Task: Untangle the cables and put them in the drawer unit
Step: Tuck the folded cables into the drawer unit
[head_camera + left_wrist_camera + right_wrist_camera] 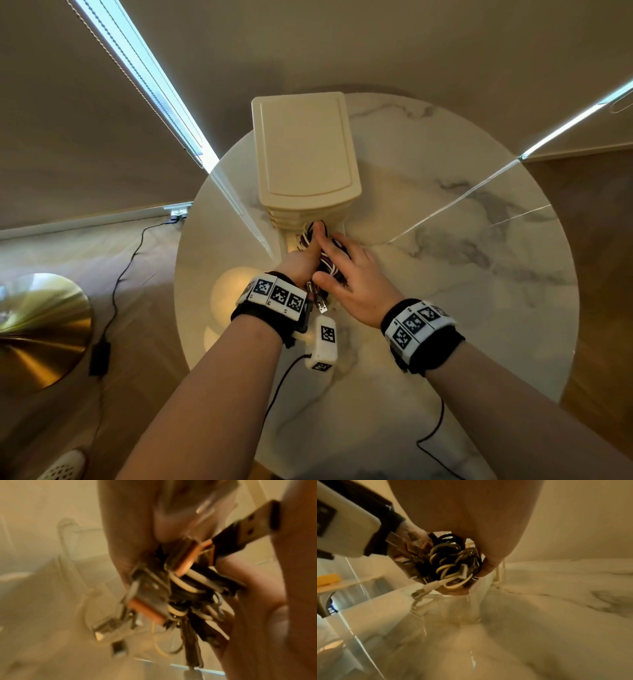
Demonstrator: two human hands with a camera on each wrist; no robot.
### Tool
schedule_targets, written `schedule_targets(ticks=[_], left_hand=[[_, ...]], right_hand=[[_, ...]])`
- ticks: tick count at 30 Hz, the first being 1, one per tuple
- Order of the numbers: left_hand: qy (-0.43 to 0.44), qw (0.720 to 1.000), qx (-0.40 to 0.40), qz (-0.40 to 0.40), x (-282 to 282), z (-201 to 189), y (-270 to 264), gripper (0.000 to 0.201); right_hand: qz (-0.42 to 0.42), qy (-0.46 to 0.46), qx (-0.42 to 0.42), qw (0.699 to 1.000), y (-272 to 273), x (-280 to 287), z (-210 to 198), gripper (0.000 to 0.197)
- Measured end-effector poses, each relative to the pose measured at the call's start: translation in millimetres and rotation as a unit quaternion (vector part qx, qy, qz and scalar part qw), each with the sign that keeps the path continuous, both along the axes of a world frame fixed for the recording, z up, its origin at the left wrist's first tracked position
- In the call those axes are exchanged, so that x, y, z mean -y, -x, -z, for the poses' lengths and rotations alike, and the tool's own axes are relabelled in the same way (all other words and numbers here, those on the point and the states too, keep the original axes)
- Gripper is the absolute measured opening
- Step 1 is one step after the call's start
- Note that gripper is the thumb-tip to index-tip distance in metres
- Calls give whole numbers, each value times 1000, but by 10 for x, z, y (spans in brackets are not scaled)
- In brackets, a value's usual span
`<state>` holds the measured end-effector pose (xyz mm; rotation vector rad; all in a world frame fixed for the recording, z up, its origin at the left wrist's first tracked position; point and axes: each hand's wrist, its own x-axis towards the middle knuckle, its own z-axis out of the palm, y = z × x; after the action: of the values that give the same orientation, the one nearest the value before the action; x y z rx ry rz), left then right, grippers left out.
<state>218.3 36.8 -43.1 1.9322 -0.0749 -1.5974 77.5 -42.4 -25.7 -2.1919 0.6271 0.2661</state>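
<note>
— What are we holding?

— Our left hand [301, 262] and right hand [354, 274] both clasp one bundle of cables [323, 255], pressed between the palms, just in front of the drawer unit [305, 154] on the surface [479, 274].

— What might go wrong?

— Plugs dangle below our wrists; we judge they could snag on the drawer's edge, or loops could slip free.

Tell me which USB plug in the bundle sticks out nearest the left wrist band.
The silver USB plug, pointing back past the left hand; the others stay tucked in the cable bundle.
</note>
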Motion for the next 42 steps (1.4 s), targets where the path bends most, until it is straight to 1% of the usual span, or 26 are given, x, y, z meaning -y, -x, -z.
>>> schedule_targets(ticks=[2, 3, 4, 6, 8, 9, 10, 11, 12, 13, 14, 15, 17, 18, 21, 23, 28, 30, 33, 34, 36, 37, 39, 40, 41, 42], left_hand=[[-19, 999, 34, -1, 44, -37, 23, 115], [-24, 998, 54, 5, 63, -43, 44, 112], [-28, 997, 68, 6, 73, -43, 65, 110], [-31, 997, 75, -10, 65, -69, 81, 107], [-26, 996, 85, -7, 73, -78, 84, 103], [-25, 997, 78, -13, 69, -74, 86, 104], [-23, 998, 55, -25, 63, -63, 79, 110], [-19, 999, 14, -46, 58, -54, 68, 114], [0, 996, -41, -84, 40, -22, 55, 109], [25, 988, -91, -125, 16, -20, 46, 96], [45, 979, -118, -157, -5, -64, 37, 81], [58, 976, -121, -174, -23, -124, 26, 69], [70, 974, -94, -196, -48, -149, 34, 55], [77, 974, -69, -202, -66, -147, 52, 51], [84, 976, 5, -199, -167, -114, 104, 45], [90, 977, 32, -191, -238, -56, 120, 43], [113, 971, 21, -210, -242, -10, 121, 39], [117, 971, 51, -200, -248, 39, 142, 39], [141, 966, 114, -187, -258, 82, 201, 35], [142, 965, 134, -174, -236, 71, 209, 37], [107, 969, 152, -161, -160, 47, 194, 50], [86, 974, 135, -161, -125, 18, 163, 60], [65, 981, 48, -176, -73, 3, 80, 74], [64, 981, 14, -184, -53, -4, 40, 74], [61, 980, -1, -190, -39, -31, 18, 69], [52, 979, 10, -195, -37, -51, 12, 63]], right_hand=[[-20, 14, 2, 1000, 24, 3, 11, 98], [-23, 23, -2, 999, 35, -6, 20, 102], [-23, 34, -4, 999, 33, -18, 26, 102], [-21, 54, -12, 998, -14, -46, 19, 98], [-21, 64, -22, 997, -54, -55, 0, 97], [-18, 65, -23, 997, -67, -51, -8, 98], [-18, 65, -22, 997, -74, -46, -5, 99], [-20, 67, -21, 997, -78, -46, -3, 101], [-23, 70, -21, 997, -82, -51, 6, 104], [-25, 74, -24, 997, -89, -54, 20, 104], [-28, 80, -27, 996, -101, -54, 37, 101], [-32, 90, -29, 995, -116, -51, 49, 95], [-40, 120, -30, 991, -127, -63, 81, 83], [-43, 137, -29, 989, -127, -84, 88, 81], [-40, 160, -29, 986, -133, -170, 107, 80], [-21, 145, -25, 989, -120, -215, 125, 84], [-8, 122, 2, 992, -44, -255, 167, 85], [-10, 126, 5, 992, -33, -263, 178, 81], [-9, 135, -12, 991, -50, -282, 191, 72], [-9, 140, -18, 990, -56, -288, 199, 68], [-16, 167, -40, 985, -63, -311, 212, 63], [-24, 191, -52, 980, -71, -329, 222, 62], [-36, 223, -74, 971, -104, -364, 242, 61], [-35, 227, -84, 970, -130, -367, 247, 61], [-34, 229, -91, 969, -152, -364, 255, 61], [-34, 230, -95, 968, -171, -357, 264, 62]])
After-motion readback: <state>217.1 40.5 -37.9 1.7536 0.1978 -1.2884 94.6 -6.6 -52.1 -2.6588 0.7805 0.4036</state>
